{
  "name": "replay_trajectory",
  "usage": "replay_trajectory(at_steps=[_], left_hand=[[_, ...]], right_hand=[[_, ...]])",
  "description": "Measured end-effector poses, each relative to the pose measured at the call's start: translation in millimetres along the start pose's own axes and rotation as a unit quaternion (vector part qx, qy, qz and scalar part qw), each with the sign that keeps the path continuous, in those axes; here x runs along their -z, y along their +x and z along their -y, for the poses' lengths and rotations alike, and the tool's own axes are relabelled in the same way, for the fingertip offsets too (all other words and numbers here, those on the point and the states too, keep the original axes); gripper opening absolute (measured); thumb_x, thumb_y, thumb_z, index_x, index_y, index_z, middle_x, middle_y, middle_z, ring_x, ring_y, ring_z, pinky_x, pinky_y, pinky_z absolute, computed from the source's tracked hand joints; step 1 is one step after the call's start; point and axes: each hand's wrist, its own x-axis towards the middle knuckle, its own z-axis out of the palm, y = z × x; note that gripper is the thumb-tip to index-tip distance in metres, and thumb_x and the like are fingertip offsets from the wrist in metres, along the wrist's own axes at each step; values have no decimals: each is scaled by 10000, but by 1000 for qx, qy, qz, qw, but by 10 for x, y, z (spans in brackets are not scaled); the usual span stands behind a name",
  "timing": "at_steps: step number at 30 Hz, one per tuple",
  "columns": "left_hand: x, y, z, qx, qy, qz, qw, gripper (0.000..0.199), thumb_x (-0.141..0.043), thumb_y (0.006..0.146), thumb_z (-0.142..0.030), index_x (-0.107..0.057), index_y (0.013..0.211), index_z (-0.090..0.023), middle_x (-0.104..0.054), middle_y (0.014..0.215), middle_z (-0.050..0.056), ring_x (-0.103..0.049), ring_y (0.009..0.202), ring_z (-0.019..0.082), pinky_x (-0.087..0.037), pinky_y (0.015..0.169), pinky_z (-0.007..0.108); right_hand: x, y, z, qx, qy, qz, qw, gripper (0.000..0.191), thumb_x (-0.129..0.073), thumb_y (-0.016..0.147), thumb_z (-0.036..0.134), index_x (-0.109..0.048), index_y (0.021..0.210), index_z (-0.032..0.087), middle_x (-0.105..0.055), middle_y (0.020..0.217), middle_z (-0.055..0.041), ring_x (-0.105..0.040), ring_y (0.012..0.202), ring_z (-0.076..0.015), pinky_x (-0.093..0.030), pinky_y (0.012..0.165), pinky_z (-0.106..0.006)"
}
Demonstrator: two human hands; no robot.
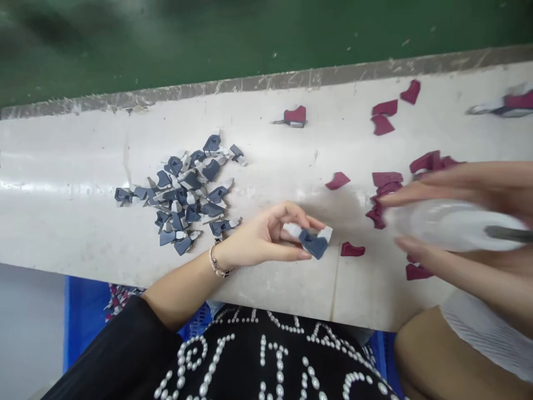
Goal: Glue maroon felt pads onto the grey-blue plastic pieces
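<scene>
My left hand (275,236) pinches a dark blue piece with white ends (315,244) between thumb and fingers above the pale tabletop. At the right, my right hand (470,244), blurred and close to the camera, has its fingers and thumb around a whitish translucent bottle (441,225) with a dark narrow tip. Beneath and beside that hand lie several maroon pieces (387,179), partly hidden by it. One maroon piece (352,249) rests between my two hands, and another (337,180) sits a little farther back.
A heap of blue and white pieces (189,180) lies left of centre. Toward the back are a joined maroon-and-blue piece (295,116) and a similar blurred one (518,103) at the right edge. Below the worktop's front edge, a blue crate (83,316) holds mixed pieces.
</scene>
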Motion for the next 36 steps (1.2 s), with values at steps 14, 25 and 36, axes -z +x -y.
replay_trajectory(at_steps=[14, 25, 36], left_hand=[[-116, -101, 125, 76, 66, 68, 993, 388, -894, 711, -316, -676, 1004, -184, -723, 1091, 58, -692, 1166, 210, -556, 1076, 422], [-297, -159, 107, -116, 276, 3, 954, 266, -822, 808, -343, -740, 1012, -194, -782, 1107, 98, -755, 1053, 203, -655, 878, 328], [-638, -293, 425, -269, 314, -303, 859, 250, -834, 800, -205, -713, 1018, -193, -765, 1060, 62, -750, 1015, 162, -646, 929, 321]], right_hand=[[-341, 501, -124, -49, -159, 48, 985, 530, -588, 881, 531, -658, 1260, 167, -682, 1229, -189, -676, 1021, -350, -576, 845, -560], [-332, 591, -96, -100, -139, 49, 984, 317, -693, 801, 531, -717, 827, 216, -735, 768, -72, -674, 668, -238, -533, 574, -390], [-255, -380, 153, -108, 93, 89, 986, 218, -824, 737, 539, -796, 716, 324, -792, 799, -25, -749, 717, -236, -642, 617, -332]])
